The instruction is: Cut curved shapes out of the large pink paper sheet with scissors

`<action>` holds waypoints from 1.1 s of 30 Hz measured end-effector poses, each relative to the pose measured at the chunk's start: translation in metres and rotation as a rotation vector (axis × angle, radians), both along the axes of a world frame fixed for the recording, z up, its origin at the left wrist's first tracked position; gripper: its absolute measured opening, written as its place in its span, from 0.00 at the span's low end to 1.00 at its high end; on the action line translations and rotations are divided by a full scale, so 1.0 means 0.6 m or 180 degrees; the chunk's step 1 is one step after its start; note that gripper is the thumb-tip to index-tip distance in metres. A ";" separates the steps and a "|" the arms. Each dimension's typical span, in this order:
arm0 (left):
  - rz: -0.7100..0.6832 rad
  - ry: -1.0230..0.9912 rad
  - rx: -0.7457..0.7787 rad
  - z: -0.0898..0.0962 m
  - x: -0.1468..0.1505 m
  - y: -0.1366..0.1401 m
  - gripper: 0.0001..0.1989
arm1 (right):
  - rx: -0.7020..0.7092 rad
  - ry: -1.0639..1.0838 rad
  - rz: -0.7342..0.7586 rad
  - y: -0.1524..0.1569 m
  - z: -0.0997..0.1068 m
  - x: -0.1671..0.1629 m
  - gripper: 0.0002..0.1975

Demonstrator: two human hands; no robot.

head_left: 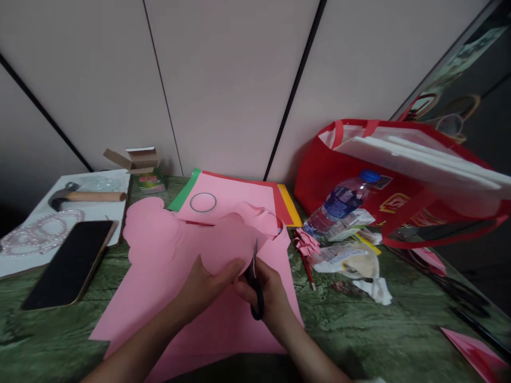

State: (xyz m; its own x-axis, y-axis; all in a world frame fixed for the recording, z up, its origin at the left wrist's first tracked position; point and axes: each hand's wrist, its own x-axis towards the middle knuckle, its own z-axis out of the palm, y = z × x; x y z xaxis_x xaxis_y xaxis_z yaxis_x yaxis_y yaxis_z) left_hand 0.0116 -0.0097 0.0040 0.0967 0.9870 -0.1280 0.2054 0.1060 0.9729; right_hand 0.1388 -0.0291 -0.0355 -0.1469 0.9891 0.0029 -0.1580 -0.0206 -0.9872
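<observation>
My left hand pinches the lower edge of a rounded piece of pink paper, thumb on top. My right hand grips black-handled scissors, fingers in the handle loops. The scissor blades point up and away along the right edge of the pink piece, and a narrow strip of paper curls beside them. Beneath both hands lie larger pink sheets. To the left of the held piece rests a scalloped pink paper cut-out. A thin dark ring lies on the pink paper behind.
At left are a phone, a hammer, pearl-like beads and an opened small box. To the right stand a red bag and a tilted water bottle, with a pencil and wrappers nearby.
</observation>
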 end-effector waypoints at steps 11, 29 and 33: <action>-0.0112 -0.0060 0.0070 -0.011 -0.004 0.004 0.07 | -0.0006 -0.0059 0.0009 -0.001 -0.009 0.002 0.16; -0.0214 -0.0073 0.0242 -0.009 -0.006 0.004 0.10 | -0.0084 -0.0272 -0.0061 -0.002 -0.013 0.001 0.11; -0.0171 -0.0116 0.0228 -0.006 -0.004 0.003 0.10 | -0.0159 -0.0257 -0.0053 -0.001 -0.012 0.000 0.09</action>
